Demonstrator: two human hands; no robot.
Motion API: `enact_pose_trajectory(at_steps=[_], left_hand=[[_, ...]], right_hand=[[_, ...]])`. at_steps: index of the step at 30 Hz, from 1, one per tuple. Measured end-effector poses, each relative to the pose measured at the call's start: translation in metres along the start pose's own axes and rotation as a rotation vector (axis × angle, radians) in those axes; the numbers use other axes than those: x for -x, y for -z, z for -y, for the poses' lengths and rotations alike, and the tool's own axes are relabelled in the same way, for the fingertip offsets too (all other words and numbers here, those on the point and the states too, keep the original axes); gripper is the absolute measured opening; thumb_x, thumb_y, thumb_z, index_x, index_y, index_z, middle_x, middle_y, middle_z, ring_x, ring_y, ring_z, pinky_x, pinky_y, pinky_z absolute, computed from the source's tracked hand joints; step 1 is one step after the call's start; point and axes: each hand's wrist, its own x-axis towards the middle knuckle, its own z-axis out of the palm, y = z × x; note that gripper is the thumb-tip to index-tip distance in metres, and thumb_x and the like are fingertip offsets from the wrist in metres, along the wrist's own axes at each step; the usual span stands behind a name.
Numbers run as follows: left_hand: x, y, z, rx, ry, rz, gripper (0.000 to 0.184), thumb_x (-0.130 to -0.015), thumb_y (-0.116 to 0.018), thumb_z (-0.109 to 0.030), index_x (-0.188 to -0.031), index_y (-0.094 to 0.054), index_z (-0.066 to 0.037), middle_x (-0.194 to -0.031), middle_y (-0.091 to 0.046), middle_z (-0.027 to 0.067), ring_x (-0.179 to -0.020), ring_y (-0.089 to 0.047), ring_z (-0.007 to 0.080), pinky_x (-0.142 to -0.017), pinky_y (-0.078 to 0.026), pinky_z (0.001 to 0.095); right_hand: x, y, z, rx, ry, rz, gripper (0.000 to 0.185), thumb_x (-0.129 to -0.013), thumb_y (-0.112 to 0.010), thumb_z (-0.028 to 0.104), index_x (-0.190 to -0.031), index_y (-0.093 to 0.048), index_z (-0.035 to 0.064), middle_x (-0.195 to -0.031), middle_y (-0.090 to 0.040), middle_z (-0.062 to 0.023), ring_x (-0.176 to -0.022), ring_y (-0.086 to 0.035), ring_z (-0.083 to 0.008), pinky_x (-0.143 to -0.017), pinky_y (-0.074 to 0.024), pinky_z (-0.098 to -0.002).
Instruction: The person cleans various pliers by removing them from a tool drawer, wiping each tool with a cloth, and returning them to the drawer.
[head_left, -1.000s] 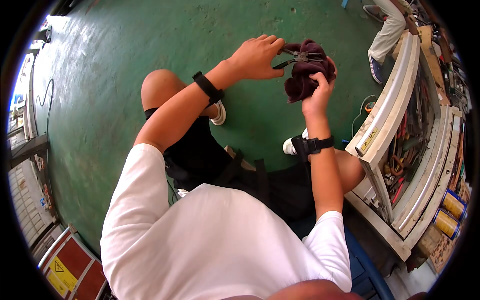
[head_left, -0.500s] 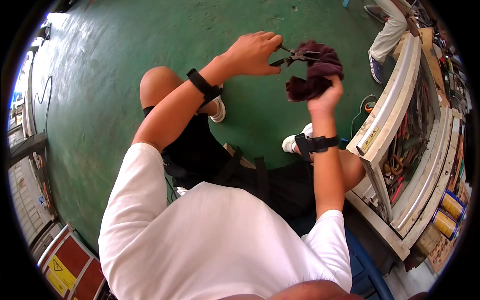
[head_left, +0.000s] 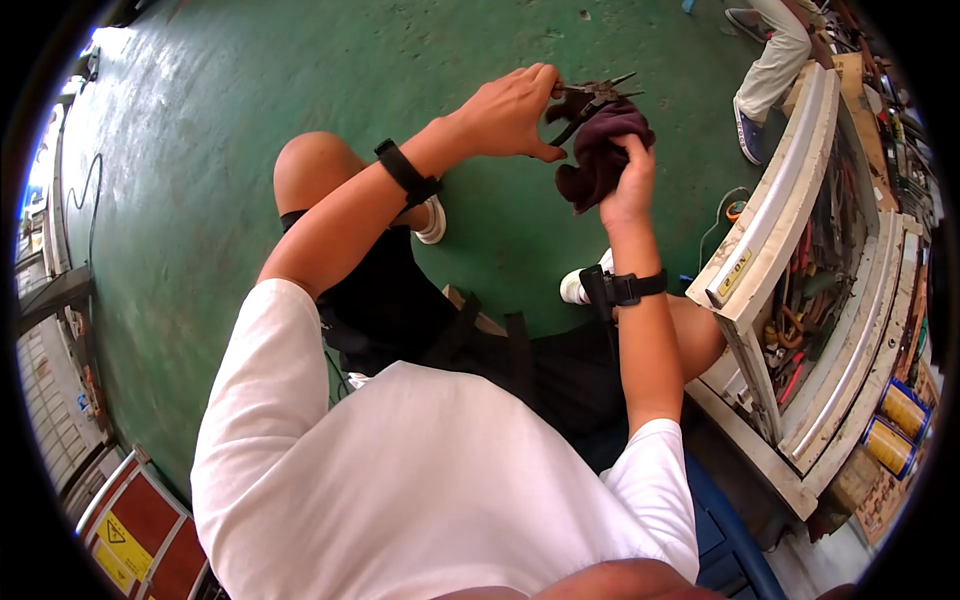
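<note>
My left hand [head_left: 505, 115] grips the handles of dark pliers [head_left: 597, 93], whose jaws are parted and point right. A dark maroon cloth [head_left: 597, 160] is bunched in my right hand [head_left: 630, 185], the thumb on top of it. The cloth lies against the underside of the pliers, around the pivot and handles. Both hands are held out above the green floor, and each wrist wears a black strap. Part of the pliers' handles is hidden by my left fingers.
At the right stands a pale metal cabinet [head_left: 780, 190] with many tools [head_left: 792, 330] inside. Two yellow cans [head_left: 890, 445] are at the far right. Another person's leg [head_left: 770, 75] shows at the upper right. A red panel [head_left: 140, 530] stands at the lower left.
The cloth has moved from the jaws back toward the pliers' handles. The jaws now show uncovered and tilt upward to the right. My right hand has shifted slightly left.
</note>
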Motion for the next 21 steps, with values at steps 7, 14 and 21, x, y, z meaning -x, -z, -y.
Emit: enact_pose_trajectory(at_steps=[7, 14, 21], left_hand=[[0.001, -0.001, 0.003, 0.077, 0.050, 0.124, 0.073, -0.063, -0.086, -0.033, -0.113, -0.045, 0.000, -0.106, -0.058, 0.0184, -0.098, -0.059, 0.0366, -0.085, -0.048, 0.0405], [-0.001, 0.009, -0.003, 0.161, 0.234, 0.155, 0.065, -0.068, -0.081, -0.027, -0.113, -0.044, 0.002, -0.094, -0.059, 0.0173, -0.090, -0.061, 0.0310, -0.078, -0.050, 0.0383], [-0.007, 0.006, -0.011, 1.247, 0.712, 0.165, 0.038, -0.087, -0.066, -0.012, -0.118, -0.046, -0.001, -0.105, -0.060, 0.0082, -0.092, -0.062, 0.0185, -0.080, -0.052, 0.0348]], right_hand=[[0.005, -0.003, -0.018, 0.025, -0.188, 0.039, 0.016, -0.087, -0.059, 0.012, -0.101, -0.063, 0.0082, -0.093, -0.065, -0.0022, -0.082, -0.062, -0.0132, -0.074, -0.0513, -0.0280], [0.003, 0.003, -0.018, -0.009, -0.019, 0.017, 0.021, -0.089, -0.059, 0.016, -0.108, -0.060, 0.0075, -0.096, -0.064, -0.0016, -0.088, -0.063, -0.0128, -0.079, -0.0516, -0.0279], [0.005, -0.006, -0.032, -0.185, 0.008, 0.175, 0.038, -0.094, -0.054, 0.022, -0.131, -0.049, 0.0106, -0.116, -0.059, -0.0042, -0.103, -0.060, -0.0129, -0.087, -0.0505, -0.0284]])
